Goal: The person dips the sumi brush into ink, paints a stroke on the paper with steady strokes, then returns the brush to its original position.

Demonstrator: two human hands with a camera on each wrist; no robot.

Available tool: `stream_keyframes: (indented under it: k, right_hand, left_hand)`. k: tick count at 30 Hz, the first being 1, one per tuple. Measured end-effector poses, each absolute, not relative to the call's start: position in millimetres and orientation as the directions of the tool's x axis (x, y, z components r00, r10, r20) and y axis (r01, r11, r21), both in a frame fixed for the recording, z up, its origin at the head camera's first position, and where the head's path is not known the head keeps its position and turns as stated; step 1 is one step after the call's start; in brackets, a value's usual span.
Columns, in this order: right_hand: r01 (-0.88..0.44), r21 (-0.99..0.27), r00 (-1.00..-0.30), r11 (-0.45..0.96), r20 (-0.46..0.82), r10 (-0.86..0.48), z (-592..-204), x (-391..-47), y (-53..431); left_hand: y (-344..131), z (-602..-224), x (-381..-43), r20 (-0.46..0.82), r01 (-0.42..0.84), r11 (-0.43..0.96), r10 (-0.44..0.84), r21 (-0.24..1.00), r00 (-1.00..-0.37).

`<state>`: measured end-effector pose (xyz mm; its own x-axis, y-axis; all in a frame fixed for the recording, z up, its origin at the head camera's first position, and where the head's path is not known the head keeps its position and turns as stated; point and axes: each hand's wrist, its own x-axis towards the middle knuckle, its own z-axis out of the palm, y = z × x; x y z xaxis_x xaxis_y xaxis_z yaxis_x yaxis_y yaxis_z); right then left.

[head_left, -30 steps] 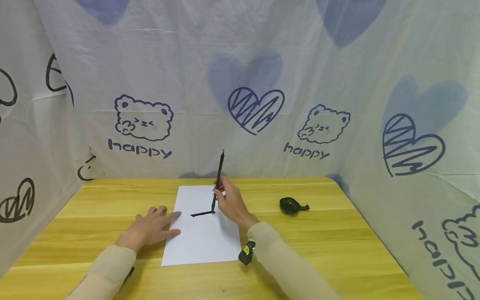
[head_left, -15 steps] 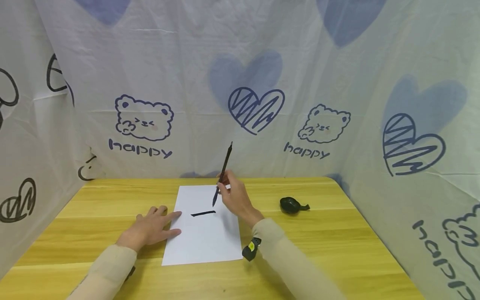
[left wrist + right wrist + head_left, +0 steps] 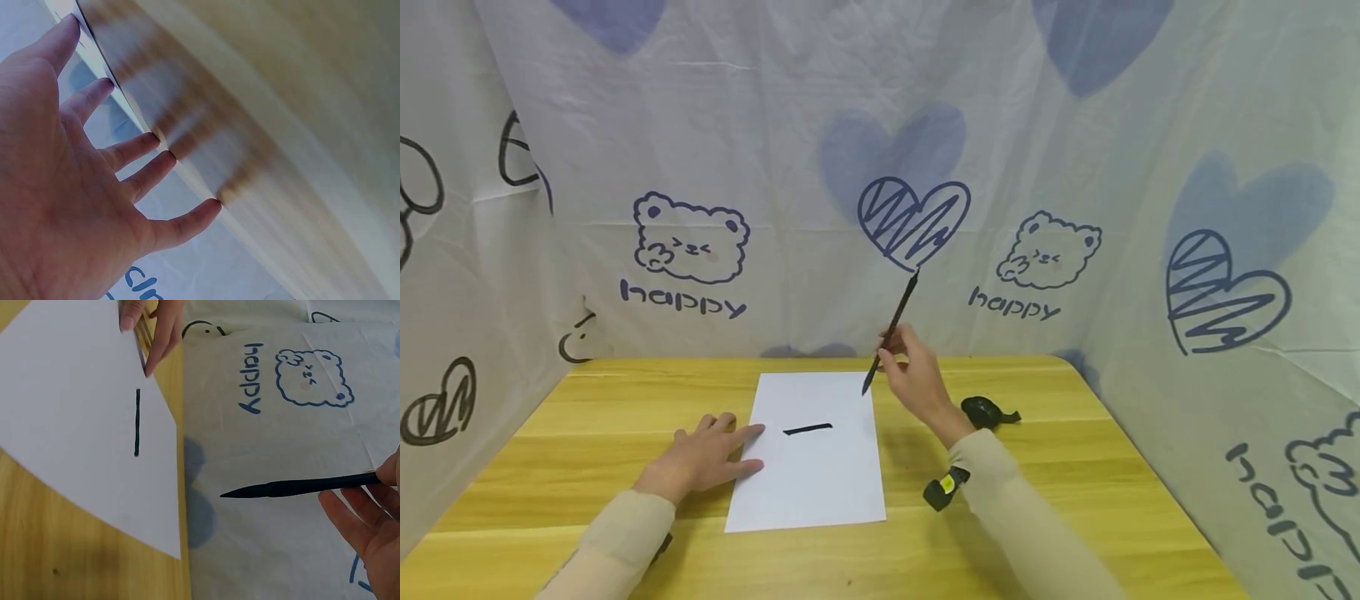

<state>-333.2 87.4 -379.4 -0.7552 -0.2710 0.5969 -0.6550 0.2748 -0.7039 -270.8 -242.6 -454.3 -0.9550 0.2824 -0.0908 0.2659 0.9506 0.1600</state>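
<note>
A black writing brush (image 3: 891,332) is pinched in my right hand (image 3: 917,377), tilted with its dark tip pointing down and left. In the right wrist view the brush (image 3: 294,487) has its pointed tip clear of the paper. The white sheet of paper (image 3: 808,492) lies on the table and bears a single black stroke (image 3: 808,428). My left hand (image 3: 703,454) spreads its fingers at the sheet's left edge, thumb and forefinger touching the paper. In the left wrist view the fingertips of the left hand (image 3: 81,169) rest on the table surface.
A small black dish with a short handle (image 3: 981,412) sits on the wooden table (image 3: 1037,500), partly behind my right wrist. A printed white curtain (image 3: 790,208) hangs behind and on both sides of the table.
The right hand has lifted the brush off the end of the black stroke and moved right and up, toward the sheet's right edge. The left hand stays in place.
</note>
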Motion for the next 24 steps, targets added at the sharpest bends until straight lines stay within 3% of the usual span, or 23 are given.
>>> stream_keyframes:
  k: [24]
  right_hand:
    - [-0.540, -0.640, -0.828, 0.546, 0.521, -0.208, -371, -332, 219]
  left_hand:
    - [-241, -451, -268, -0.087, 0.274, 0.947, 0.291, 0.171, -0.953]
